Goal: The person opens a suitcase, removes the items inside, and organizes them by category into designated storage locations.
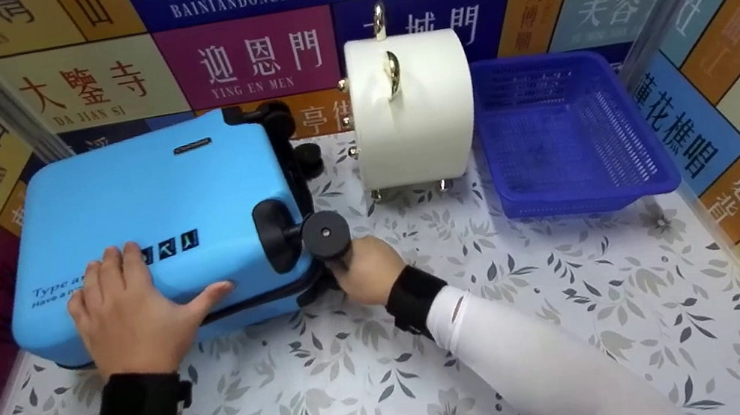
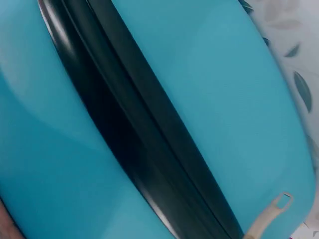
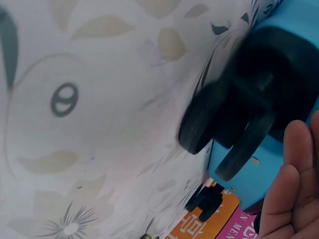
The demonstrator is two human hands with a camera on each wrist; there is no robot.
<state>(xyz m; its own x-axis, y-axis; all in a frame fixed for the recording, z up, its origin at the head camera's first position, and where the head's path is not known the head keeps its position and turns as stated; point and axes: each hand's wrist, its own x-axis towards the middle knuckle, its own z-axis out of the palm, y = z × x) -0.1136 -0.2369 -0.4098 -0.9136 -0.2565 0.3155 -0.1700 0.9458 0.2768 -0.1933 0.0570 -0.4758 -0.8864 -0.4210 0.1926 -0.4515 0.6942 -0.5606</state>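
Note:
A light-blue suitcase [image 1: 147, 193] lies on its broad side on the left, its wheel end facing right. On its upper face rests my left hand [image 1: 128, 303], fingers straight and thumb spread. The left wrist view shows the suitcase's side with a black seam band [image 2: 144, 119] and a pale zip pull [image 2: 269, 216]. My right hand [image 1: 369, 268] is at the wheel end, beside the near black wheel [image 1: 326, 234]. In the right wrist view, its loosely bent fingers [image 3: 284, 199] are by the suitcase end, apart from the blurred lower wheel [image 3: 199, 119].
Behind the right hand stands a cream drum-shaped case [image 1: 413, 108] with gold handles and small feet. A blue plastic basket [image 1: 589, 199] is to its right. Floral cloth [image 1: 438, 378] covers the table; printed panels [image 1: 252, 57] wall it in at the back and sides.

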